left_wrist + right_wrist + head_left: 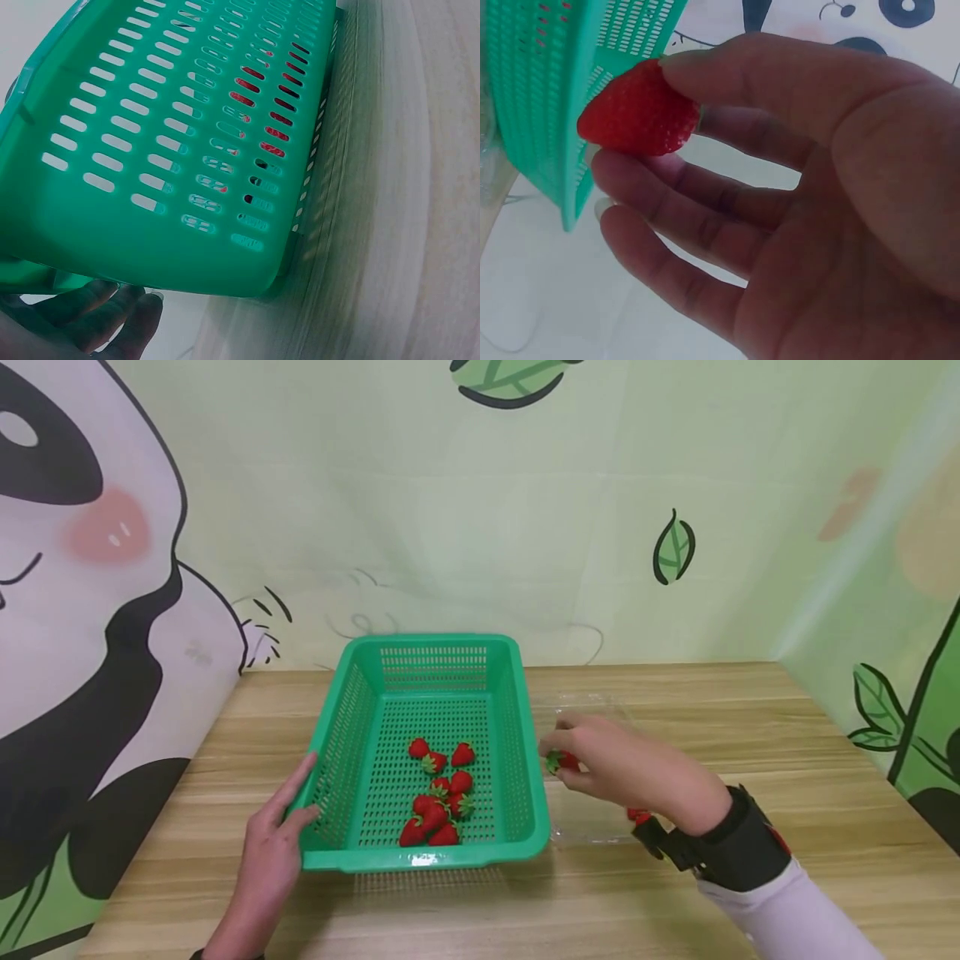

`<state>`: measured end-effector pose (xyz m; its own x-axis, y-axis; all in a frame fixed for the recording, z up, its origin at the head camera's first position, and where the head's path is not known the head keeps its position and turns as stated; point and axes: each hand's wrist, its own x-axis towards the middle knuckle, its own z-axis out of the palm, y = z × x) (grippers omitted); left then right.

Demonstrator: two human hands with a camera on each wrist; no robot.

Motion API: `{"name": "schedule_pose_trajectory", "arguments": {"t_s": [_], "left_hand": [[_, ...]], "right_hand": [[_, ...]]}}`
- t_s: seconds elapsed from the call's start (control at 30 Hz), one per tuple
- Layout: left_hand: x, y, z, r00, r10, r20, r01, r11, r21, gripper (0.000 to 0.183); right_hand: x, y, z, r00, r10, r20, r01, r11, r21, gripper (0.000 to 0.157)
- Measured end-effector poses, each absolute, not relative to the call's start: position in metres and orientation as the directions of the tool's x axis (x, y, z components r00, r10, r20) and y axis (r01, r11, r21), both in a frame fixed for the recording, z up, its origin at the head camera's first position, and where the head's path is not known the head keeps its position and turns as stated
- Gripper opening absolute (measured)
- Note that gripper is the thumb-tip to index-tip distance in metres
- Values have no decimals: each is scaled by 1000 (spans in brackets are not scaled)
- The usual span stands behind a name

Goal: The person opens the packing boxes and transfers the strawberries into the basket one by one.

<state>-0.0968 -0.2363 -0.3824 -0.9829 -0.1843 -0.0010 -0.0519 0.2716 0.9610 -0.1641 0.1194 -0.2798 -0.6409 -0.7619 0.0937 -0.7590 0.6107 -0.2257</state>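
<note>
A green perforated plastic basket (495, 857) stands on the table with several red strawberries (431, 814) on its floor. My left hand (270, 852) holds the basket's left side, thumb over the rim; in the left wrist view its fingers (97, 319) lie against the outside near the edge. To the right of the basket, my right hand (622, 764) pinches one strawberry (641, 112) between thumb and fingers, its green leaves showing in the head view. Beneath that hand lies a clear plastic container (592, 841), partly covered by the hand and wrist.
Another bit of red (637, 815), perhaps a strawberry, peeks out under my right wrist. The wooden table (735, 718) meets a wall (375, 527) printed with a panda and leaves just behind the basket.
</note>
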Motion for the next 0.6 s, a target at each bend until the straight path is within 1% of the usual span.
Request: {"name": "schedule_pose_trajectory", "arguments": {"t_s": [0.1, 0.23, 0.33, 0.47, 0.6], "left_hand": [[-97, -237, -382, -984, -180, 1, -48, 265, 963, 54], [-97, -237, -382, -984, -177, -3, -50, 263, 963, 54], [-97, -236, -382, -984, -179, -7, -56, 269, 962, 54], [-97, -236, -382, -983, -184, -9, -61, 280, 958, 54], [-97, -236, -382, -983, -183, -3, -56, 283, 958, 54]], "right_hand": [[-166, 112, -275, -612, -786, 87, -785, 591, -184, 12], [-168, 98, -271, -581, -812, 57, -810, 570, -136, 19], [-170, 88, -268, -557, -830, 30, -827, 551, -114, 18], [-171, 76, -266, -542, -841, -4, -836, 539, -106, 15], [-173, 66, -264, -552, -832, -53, -826, 554, -106, 17]]}}
